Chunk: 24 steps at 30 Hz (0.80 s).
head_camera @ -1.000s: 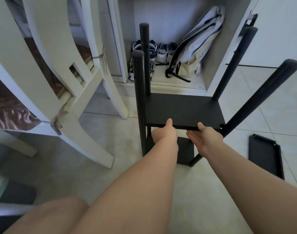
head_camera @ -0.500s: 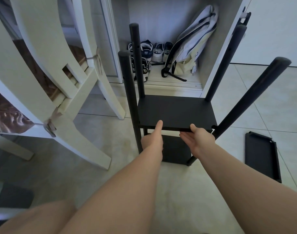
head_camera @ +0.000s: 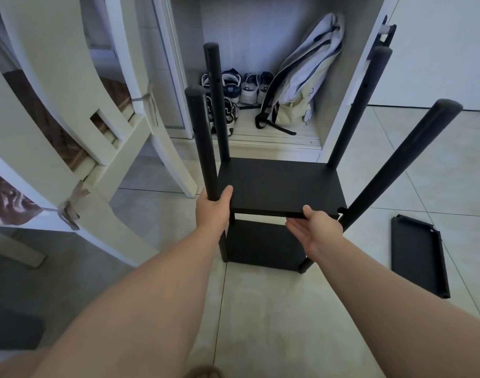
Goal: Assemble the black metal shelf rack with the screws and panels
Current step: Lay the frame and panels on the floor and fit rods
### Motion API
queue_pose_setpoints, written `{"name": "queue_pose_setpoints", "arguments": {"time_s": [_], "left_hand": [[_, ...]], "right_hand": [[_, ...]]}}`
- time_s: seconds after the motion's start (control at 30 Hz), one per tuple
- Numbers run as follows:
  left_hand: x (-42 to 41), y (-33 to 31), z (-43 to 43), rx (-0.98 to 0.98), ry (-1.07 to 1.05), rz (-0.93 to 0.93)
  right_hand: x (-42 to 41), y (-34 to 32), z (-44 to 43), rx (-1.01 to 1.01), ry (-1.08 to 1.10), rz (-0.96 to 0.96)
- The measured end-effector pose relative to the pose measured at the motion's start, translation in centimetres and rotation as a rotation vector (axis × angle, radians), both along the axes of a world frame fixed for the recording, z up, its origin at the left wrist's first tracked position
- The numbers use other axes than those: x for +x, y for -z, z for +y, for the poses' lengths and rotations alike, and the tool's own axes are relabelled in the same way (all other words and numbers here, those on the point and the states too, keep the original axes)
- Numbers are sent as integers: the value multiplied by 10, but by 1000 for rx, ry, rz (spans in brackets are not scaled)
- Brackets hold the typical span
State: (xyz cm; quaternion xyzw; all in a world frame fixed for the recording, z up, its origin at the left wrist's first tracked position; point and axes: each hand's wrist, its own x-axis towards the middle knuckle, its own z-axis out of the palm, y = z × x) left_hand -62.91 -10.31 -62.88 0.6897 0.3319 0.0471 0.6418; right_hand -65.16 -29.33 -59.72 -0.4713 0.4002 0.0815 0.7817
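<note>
The black shelf rack stands on the tiled floor with several upright black poles. Its upper black panel (head_camera: 279,186) sits between the poles, and a lower panel (head_camera: 263,245) lies beneath it. My left hand (head_camera: 212,210) grips the near left pole (head_camera: 203,143) at the upper panel's front left corner. My right hand (head_camera: 313,230) holds the upper panel's front edge near the right, thumb on top and straight fingers underneath. A loose black panel (head_camera: 417,255) lies on the floor to the right.
White chairs (head_camera: 69,137) stand close on the left. An open closet behind the rack holds several sneakers (head_camera: 241,88) and a pale backpack (head_camera: 304,75). A dark mat (head_camera: 12,331) lies at the bottom left. Floor tiles stretch in front.
My left hand slid from the panel's front edge to the near left pole and wrapped around it. My right hand stayed on the front edge. The view shifted slightly.
</note>
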Motion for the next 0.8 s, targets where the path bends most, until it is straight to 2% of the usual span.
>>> {"name": "queue_pose_setpoints", "arguments": {"time_s": [0.33, 0.57, 0.67, 0.8], "left_hand": [[7, -25, -25, 74, -78, -42], [27, -67, -28, 265, -3, -81], [33, -88, -30, 398, 67, -104], [39, -107, -38, 589, 214, -150]], "right_hand": [[11, -22, -22, -27, -116, 30], [-3, -57, -46, -203, -461, 121], [-8, -85, -57, -420, -580, 64], [-14, -120, -75, -937, -702, -272]]}}
